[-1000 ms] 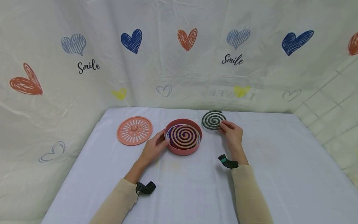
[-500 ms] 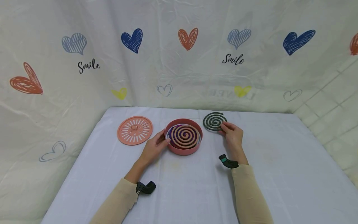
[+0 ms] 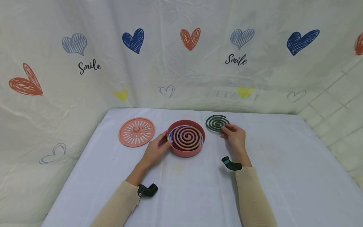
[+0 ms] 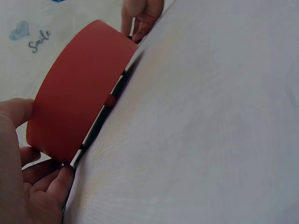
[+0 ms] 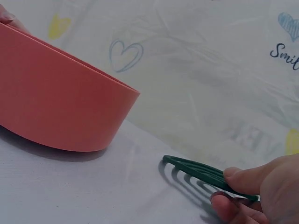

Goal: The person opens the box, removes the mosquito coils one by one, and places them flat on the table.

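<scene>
A round coral-red tin (image 3: pixel 185 154) stands mid-table, and a tan mosquito coil (image 3: pixel 187 138) lies inside it over something purple. My left hand (image 3: pixel 156 148) grips the tin's left side, thumb at the rim and fingers around the wall; the left wrist view shows fingertips under its lower edge (image 4: pixel 65 161). Right of the tin, my right hand (image 3: pixel 234 136) pinches a dark green mosquito coil (image 3: pixel 216 122) by its near right edge, thumb on top and fingers below. In the right wrist view the green coil (image 5: pixel 201 171) tilts close over the cloth, casting a shadow.
A coral slotted lid (image 3: pixel 136 132) with a small central knob lies left of the tin. White cloth (image 3: pixel 184 195) covers the table. Behind it hangs a white curtain (image 3: pixel 210 101) printed with hearts. Each wrist wears a black camera (image 3: pixel 148 190).
My right hand has lowered the green coil slightly toward the table, and the coil looks flatter. The left hand, the tin and the lid have stayed in place.
</scene>
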The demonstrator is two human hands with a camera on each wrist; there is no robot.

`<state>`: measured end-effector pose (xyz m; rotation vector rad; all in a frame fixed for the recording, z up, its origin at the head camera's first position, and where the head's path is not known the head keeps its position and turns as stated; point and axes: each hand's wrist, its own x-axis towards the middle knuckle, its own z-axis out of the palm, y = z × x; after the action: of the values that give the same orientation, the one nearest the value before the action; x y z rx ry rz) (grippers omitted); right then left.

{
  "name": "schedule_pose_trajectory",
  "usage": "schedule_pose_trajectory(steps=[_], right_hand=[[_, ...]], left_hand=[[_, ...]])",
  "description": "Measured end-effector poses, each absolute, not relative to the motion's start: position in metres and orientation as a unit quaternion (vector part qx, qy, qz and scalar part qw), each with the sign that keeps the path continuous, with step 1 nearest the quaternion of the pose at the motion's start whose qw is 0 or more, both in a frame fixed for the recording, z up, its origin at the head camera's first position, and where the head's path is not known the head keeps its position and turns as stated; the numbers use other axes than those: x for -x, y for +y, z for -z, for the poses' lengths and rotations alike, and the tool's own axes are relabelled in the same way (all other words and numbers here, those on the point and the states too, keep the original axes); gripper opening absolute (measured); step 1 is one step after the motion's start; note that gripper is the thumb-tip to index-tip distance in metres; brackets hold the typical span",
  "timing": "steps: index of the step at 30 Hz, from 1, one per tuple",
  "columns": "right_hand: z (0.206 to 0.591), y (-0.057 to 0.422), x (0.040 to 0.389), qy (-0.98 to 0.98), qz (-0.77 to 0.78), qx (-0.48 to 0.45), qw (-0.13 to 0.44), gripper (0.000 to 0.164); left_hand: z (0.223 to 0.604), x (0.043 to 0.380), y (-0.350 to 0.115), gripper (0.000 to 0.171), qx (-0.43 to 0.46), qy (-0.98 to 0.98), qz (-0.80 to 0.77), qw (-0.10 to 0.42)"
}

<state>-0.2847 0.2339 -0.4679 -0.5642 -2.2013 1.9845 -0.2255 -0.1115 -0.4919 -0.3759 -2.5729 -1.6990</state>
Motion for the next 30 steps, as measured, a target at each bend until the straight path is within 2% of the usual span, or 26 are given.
schedule_pose_trajectory(steps=[15,30], right_hand=[[0.4668,0.2345,0.2807,-0.815,-0.546,0.170,0.096,0.044],[0.4683,0.2353,0.2805,-0.846,-0.491,0.183,0.099,0.045]], left_hand=[[0.4928,0.2264,-0.1122,0.066,0.120,-0.829,0.546,0.012],[0.4911,0.2253,-0.1117,0.067,0.120,-0.834,0.538,0.016]])
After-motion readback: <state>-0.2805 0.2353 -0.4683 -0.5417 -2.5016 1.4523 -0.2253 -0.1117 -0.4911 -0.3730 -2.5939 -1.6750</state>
